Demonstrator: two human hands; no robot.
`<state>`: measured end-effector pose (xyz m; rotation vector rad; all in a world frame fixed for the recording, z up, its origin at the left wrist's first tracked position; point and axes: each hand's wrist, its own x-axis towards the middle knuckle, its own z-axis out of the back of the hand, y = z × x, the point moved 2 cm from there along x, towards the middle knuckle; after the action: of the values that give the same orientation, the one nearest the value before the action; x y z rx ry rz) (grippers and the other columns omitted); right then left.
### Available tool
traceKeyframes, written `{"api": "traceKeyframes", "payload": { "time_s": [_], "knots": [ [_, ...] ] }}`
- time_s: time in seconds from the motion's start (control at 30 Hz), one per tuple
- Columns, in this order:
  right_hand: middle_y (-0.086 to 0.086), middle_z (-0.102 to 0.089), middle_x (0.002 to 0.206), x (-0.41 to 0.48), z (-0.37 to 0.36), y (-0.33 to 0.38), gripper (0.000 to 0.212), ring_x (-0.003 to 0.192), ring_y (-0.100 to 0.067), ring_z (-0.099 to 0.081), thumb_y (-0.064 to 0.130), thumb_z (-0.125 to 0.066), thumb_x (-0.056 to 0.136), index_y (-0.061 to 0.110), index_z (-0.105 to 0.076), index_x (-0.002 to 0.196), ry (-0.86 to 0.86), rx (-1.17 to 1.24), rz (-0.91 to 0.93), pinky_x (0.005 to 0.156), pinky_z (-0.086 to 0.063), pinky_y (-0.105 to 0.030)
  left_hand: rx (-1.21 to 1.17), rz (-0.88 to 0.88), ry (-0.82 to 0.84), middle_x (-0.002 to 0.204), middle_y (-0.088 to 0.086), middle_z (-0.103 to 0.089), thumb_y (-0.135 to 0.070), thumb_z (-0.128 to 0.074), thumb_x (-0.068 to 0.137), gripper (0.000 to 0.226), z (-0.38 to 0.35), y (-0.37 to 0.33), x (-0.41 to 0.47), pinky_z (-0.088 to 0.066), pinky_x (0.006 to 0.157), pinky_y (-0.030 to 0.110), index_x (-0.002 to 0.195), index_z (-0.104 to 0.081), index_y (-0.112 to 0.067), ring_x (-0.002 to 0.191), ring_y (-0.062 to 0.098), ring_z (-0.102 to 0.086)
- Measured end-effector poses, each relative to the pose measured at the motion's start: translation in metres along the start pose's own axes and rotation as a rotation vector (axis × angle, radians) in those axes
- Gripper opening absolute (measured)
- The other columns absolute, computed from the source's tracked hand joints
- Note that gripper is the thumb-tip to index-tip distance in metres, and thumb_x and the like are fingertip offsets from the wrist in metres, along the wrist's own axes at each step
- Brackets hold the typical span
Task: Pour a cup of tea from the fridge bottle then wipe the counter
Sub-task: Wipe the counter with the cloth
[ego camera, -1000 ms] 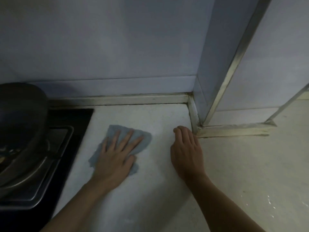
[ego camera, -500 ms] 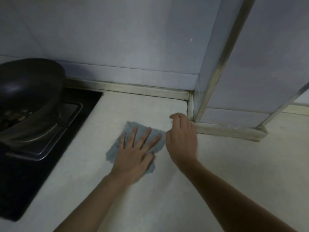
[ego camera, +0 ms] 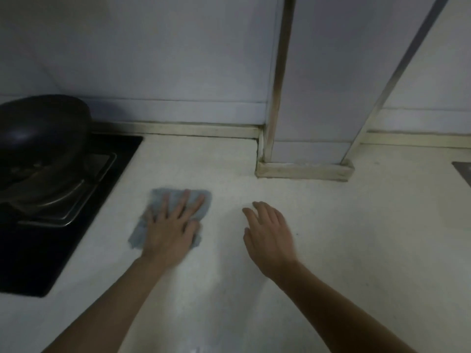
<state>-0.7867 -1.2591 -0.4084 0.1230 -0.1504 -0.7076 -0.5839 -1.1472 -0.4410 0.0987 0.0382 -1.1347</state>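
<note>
A grey-blue cloth [ego camera: 204, 202] lies flat on the white counter [ego camera: 331, 225], a little right of the stove. My left hand [ego camera: 170, 225] presses on the cloth with fingers spread and straight. To its right, my right hand [ego camera: 270, 233] hovers or rests over the bare counter with relaxed fingers, holding nothing. No bottle or cup is in view.
A black stove top [ego camera: 51, 238] with a dark wok [ego camera: 40, 133] on its burner fills the left side. A tiled pillar [ego camera: 305, 123] with a raised base juts onto the counter behind my right hand. A dark object [ego camera: 462, 171] shows at the right edge.
My left hand has slid the cloth back from the wall corner toward me. My right hand has left the pillar's base and moved out to the right, away from the cloth.
</note>
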Motion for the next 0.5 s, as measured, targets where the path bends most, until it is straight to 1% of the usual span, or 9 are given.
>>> {"api": "traceKeyframes", "payload": {
  "time_s": [0.07,0.13,0.17,0.2,0.27,0.33,0.4,0.47,0.5],
  "knots": [
    [-0.011,-0.035,0.151,-0.007,0.004,0.000,0.048,0.142,-0.026,-0.029,0.027,-0.041,0.097,0.012,-0.039,0.143,-0.028,0.058,-0.077,0.117,-0.025,-0.041,0.019,-0.150,-0.016,0.166,0.001,-0.004,-0.048,-0.025,0.097,0.066,0.005,-0.028,-0.012,-0.020,0.110,0.071,0.157,-0.003,-0.037,0.149,0.044,-0.011],
    [-0.009,-0.024,0.157,-0.012,0.006,0.004,0.050,0.146,-0.022,-0.017,0.027,-0.034,0.100,0.013,-0.029,0.147,-0.013,0.101,-0.105,0.120,-0.016,-0.038,-0.033,-0.245,-0.026,0.166,-0.002,-0.007,-0.048,-0.022,0.100,0.059,0.004,-0.041,-0.037,-0.010,0.115,0.066,0.157,-0.006,-0.040,0.151,0.037,-0.005],
    [-0.008,-0.021,0.158,-0.015,0.007,0.007,0.050,0.146,-0.022,-0.014,0.027,-0.033,0.100,0.014,-0.027,0.148,-0.014,0.103,-0.098,0.120,-0.013,-0.037,-0.064,-0.275,-0.025,0.166,-0.004,-0.009,-0.048,-0.022,0.101,0.058,0.004,-0.043,-0.052,-0.007,0.116,0.064,0.156,-0.009,-0.041,0.152,0.035,-0.004],
    [-0.008,-0.021,0.158,-0.017,0.008,0.012,0.050,0.147,-0.022,-0.014,0.027,-0.033,0.100,0.014,-0.027,0.148,-0.015,0.104,-0.081,0.121,-0.012,-0.037,-0.082,-0.294,-0.019,0.166,-0.007,-0.009,-0.048,-0.023,0.101,0.057,0.003,-0.039,-0.065,-0.005,0.117,0.062,0.156,-0.011,-0.041,0.152,0.032,-0.004],
    [-0.010,-0.025,0.156,-0.020,0.008,0.026,0.051,0.146,-0.024,-0.018,0.026,-0.038,0.098,0.013,-0.031,0.147,-0.010,0.093,-0.041,0.120,-0.014,-0.038,-0.079,-0.316,-0.024,0.166,-0.010,-0.007,-0.049,-0.023,0.102,0.055,-0.002,-0.019,-0.085,-0.006,0.119,0.058,0.156,-0.012,-0.042,0.153,0.026,-0.004],
    [-0.012,-0.035,0.152,-0.023,0.004,0.040,0.049,0.143,-0.026,-0.028,0.024,-0.044,0.095,0.011,-0.040,0.142,-0.024,0.075,-0.011,0.118,-0.022,-0.040,-0.096,-0.271,-0.031,0.166,-0.007,-0.009,-0.048,-0.019,0.103,0.055,-0.008,0.012,-0.094,-0.014,0.118,0.059,0.156,-0.013,-0.039,0.152,0.026,-0.009],
    [-0.013,-0.041,0.148,-0.023,0.003,0.055,0.049,0.139,-0.027,-0.035,0.023,-0.042,0.093,0.009,-0.045,0.139,-0.042,0.067,0.017,0.115,-0.029,-0.043,-0.098,-0.151,-0.029,0.165,0.000,-0.015,-0.049,-0.012,0.103,0.057,-0.008,0.046,-0.094,-0.024,0.115,0.063,0.157,-0.014,-0.034,0.151,0.031,-0.017],
    [-0.014,-0.044,0.146,-0.024,0.001,0.068,0.050,0.137,-0.028,-0.038,0.025,-0.038,0.091,0.009,-0.048,0.138,-0.045,0.047,0.055,0.113,-0.032,-0.045,-0.105,-0.020,-0.016,0.165,0.005,-0.017,-0.049,-0.012,0.103,0.058,-0.001,0.073,-0.088,-0.026,0.113,0.063,0.158,-0.013,-0.030,0.149,0.037,-0.019],
    [-0.014,-0.044,0.146,-0.023,0.000,0.069,0.050,0.137,-0.029,-0.038,0.026,-0.038,0.091,0.009,-0.048,0.137,-0.043,0.040,0.070,0.112,-0.032,-0.046,-0.092,0.027,-0.021,0.165,0.005,-0.011,-0.047,-0.018,0.103,0.059,0.004,0.079,-0.078,-0.023,0.114,0.063,0.158,-0.007,-0.030,0.149,0.038,-0.014]
  ]
}}
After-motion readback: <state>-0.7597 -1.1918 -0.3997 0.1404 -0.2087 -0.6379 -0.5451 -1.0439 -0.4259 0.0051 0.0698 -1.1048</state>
